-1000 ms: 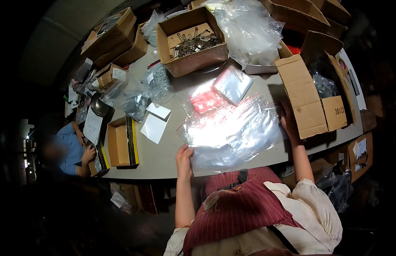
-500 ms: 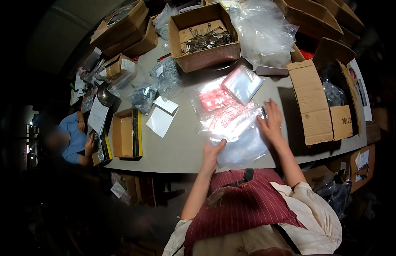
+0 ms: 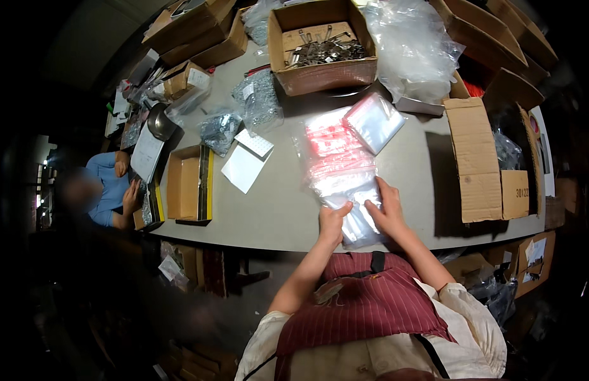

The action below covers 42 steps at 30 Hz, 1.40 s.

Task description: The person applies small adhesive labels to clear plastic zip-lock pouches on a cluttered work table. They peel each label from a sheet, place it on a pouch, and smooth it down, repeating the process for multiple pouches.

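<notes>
In the head view, the left hand (image 3: 332,222) and right hand (image 3: 389,213) pinch opposite sides of glossy, limp clear plastic bags (image 3: 342,183), thumbs on top, near the smooth grey tabletop's (image 3: 275,216) front edge. A flat rectangular bag stack (image 3: 375,124) lies beyond.

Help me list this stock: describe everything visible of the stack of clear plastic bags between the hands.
The stack of clear plastic bags looks glossy and uneven-edged, with red bands across its far end. It lies lengthwise away from the person, on the grey table near its front edge. The left hand holds its left side, the right hand touches the other, thumbs on top.
</notes>
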Motion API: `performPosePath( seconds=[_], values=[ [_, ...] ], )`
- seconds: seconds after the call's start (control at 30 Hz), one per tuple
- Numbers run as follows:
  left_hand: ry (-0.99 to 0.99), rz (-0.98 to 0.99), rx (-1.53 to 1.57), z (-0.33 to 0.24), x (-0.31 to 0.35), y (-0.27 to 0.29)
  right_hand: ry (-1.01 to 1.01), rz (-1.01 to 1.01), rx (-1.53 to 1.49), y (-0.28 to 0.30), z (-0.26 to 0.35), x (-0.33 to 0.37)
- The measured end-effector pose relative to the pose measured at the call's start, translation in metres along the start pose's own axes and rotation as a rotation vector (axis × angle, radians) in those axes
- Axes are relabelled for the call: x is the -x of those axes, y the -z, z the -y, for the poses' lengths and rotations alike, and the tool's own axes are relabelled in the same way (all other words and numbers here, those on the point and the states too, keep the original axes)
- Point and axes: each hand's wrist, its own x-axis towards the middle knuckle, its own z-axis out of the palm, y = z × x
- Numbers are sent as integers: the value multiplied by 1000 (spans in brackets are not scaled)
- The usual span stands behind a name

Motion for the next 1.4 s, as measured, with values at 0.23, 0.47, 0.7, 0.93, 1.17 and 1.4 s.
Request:
performPosePath(
  seconds=[0.23,0.47,0.7,0.93,1.17,1.4],
  values=[
    [98,75,-60,-108,38,88,-310,-48,-684,-10,-28,-3],
    [-72,54,45,-290,79,196,-314,-137,-557,-28,-23,-9],
    [-147,307,95,-420,23,314,-275,-462,-207,-55,-17,-13],
    [114,24,-306,-406,-75,413,-283,-661,124,-77,17,-11],
    [-96,-125,-769,-390,-99,412,-253,-649,288,-74,10,-15],
    [-186,-327,-1623,-408,-62,371,-255,-632,277,-75,3,-14]
  ],
)
